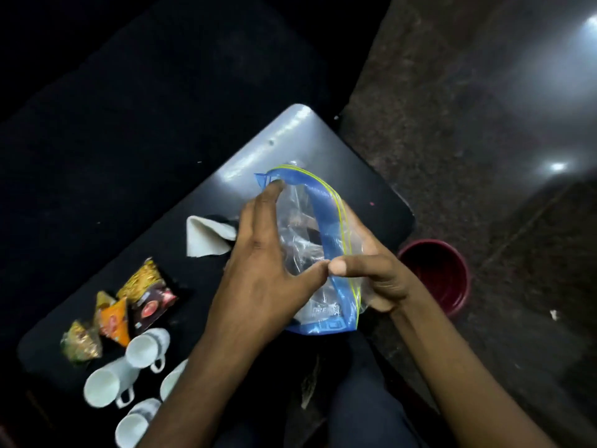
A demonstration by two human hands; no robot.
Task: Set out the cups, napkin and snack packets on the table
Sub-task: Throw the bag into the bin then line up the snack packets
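Observation:
Both my hands hold a clear zip bag (318, 240) with a blue top strip above the dark table (258, 156). My left hand (261, 263) grips its near side, fingertips at the bag's upper corner. My right hand (378, 273) pinches the blue strip from the right. A folded white napkin (206, 236) lies on the table left of the bag. Several snack packets (129, 305) lie further left. Several white cups (142, 349) lie on their sides near the table's front corner, one partly hidden by my left forearm.
A dark red bucket (436, 273) stands on the floor right of the table. The floor (452, 124) on the right is rough and dim, with light glare at the upper right. My dark trouser leg (355, 409) shows at the bottom.

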